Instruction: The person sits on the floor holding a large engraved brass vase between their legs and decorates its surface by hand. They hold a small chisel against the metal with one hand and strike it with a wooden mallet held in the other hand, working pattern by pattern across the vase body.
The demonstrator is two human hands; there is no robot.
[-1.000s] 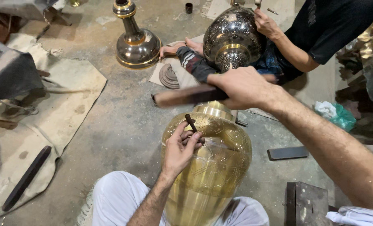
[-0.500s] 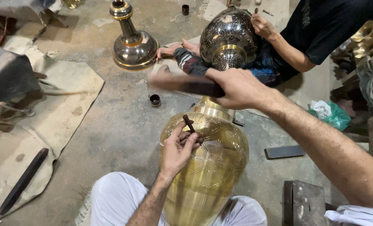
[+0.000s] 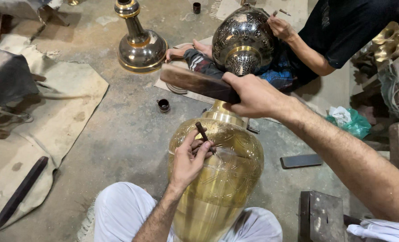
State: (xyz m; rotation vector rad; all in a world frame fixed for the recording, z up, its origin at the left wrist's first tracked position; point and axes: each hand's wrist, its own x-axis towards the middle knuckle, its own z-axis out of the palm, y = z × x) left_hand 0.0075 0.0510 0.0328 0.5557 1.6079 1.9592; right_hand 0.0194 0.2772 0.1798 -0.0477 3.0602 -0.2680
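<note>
A large brass vase (image 3: 217,179) rests between my knees, its neck pointing away from me. My left hand (image 3: 188,159) pinches a short dark chisel (image 3: 202,132) with its tip set against the engraved shoulder of the vase. My right hand (image 3: 253,94) grips a dark wooden mallet block (image 3: 195,82), held raised above the vase's neck and the chisel.
Across from me a person in a black shirt (image 3: 343,31) works on a dark engraved vase (image 3: 243,40). A brass base (image 3: 139,45) stands on the concrete floor. A small dark cup (image 3: 163,105), a flat dark bar (image 3: 301,160), a metal block (image 3: 320,215) and cloth sheets (image 3: 69,112) lie around.
My right hand has swung the wooden mallet block up and down over the chisel; it is now raised slightly higher. The left hand keeps the chisel on the vase.
</note>
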